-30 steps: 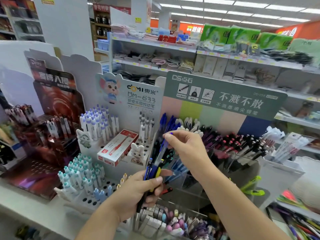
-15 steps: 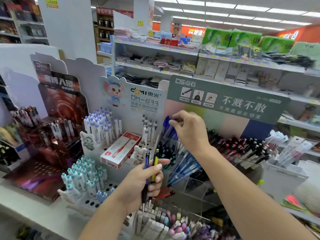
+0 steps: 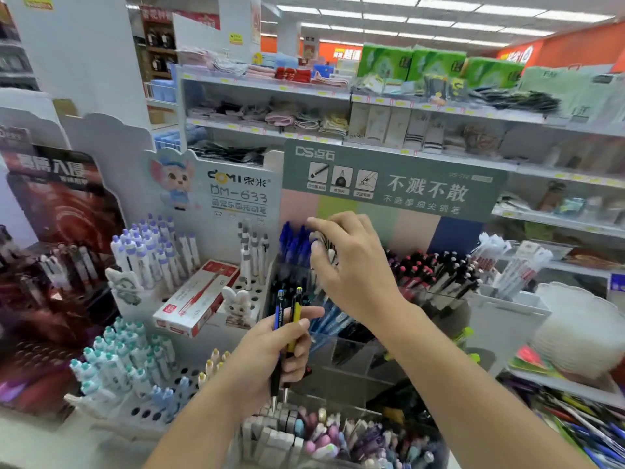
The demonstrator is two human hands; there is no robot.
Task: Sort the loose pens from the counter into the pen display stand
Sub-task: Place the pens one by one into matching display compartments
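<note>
1. Reaching up w/ the right hand point(image 3: 351, 265) to the back row of the pen stand point(image 3: 355, 353). A sec ago it pinched a blue pen lower down over the front slots; now that pen isn't seen in its fingers & the hand sits higher, at the blue pens point(image 3: 294, 242) in the back-left slot.
2. Meaning for the task: prob. one pen just filed w/ its own colour. Can't confirm the drop, fingers hide the slot.
3. Left hand point(image 3: 267, 357) had approx. 3-4 pens a sec ago; now 2 show: blue-black pen point(image 3: 278, 319) & yellow pen point(image 3: 295, 319), side by side, touching. So 2 left in hand to sort.
4. Right pose: forearm comes in from 5 o'clock, wrist bent, palm down, fingers curled over the white-tipped pen tops at 12 o'clock of the stand. Right grip: curled, touching tops; whether it holds one, can't tell.
5. Left pose: forearm from 7 o'clock, grip closed round both pens at mid-barrel, tips down, caps up, just in front of the stand.
</note>
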